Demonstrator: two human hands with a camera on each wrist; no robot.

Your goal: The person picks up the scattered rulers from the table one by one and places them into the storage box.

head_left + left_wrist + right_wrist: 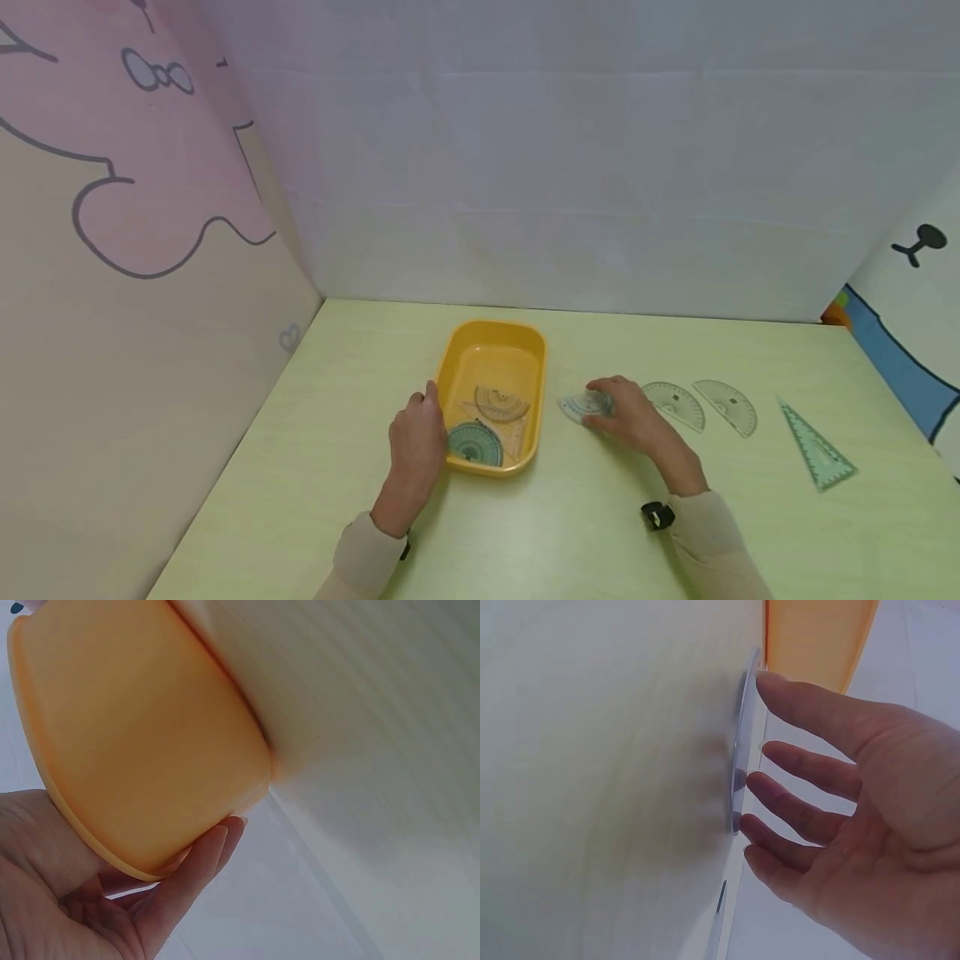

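Observation:
My left hand [417, 433] grips the left side of a yellow plastic tray [491, 328]; in the left wrist view its fingers curl at the tray's end wall [150, 742]. Inside the tray lie a green round-edged protractor [474, 443], a clear protractor [501, 404] and a clear set square [517, 437]. To the right of the tray, my right hand [630, 414] holds another clear protractor [573, 407] between thumb and fingertips. Seen edge-on in the right wrist view, this protractor [739, 761] is close over the table, with the fingertips spread along it.
Two more clear protractors, one [677, 406] just beyond the right hand and one [727, 405] farther right, lie on the pale green table [525, 533]. A green set square [817, 450] lies at the far right. A white sheet [570, 183] hangs behind the table.

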